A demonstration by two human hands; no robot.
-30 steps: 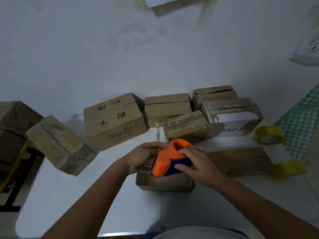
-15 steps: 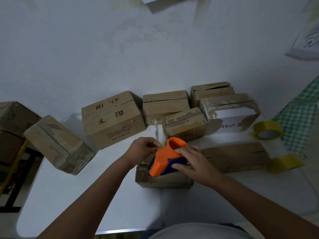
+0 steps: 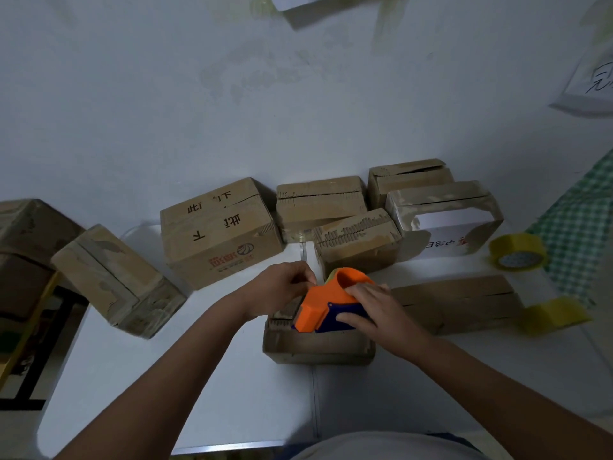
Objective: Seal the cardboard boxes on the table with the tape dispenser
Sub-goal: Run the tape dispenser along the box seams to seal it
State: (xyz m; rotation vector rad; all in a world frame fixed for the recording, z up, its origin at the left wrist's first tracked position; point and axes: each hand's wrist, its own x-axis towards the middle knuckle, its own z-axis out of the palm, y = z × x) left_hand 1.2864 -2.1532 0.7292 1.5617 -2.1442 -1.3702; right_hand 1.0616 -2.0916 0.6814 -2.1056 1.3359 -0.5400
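The right hand (image 3: 374,313) grips the dispenser (image 3: 326,305), fingers curled round its orange-and-blue body. Beneath that grip a small brown box (image 3: 316,343) rests on the white table (image 3: 185,393). Left of it, the left hand (image 3: 282,290) pinches at the dispenser's nose.

Dim, flat light with soft shadows, slight softness throughout, and wide-angle bending toward the edges.
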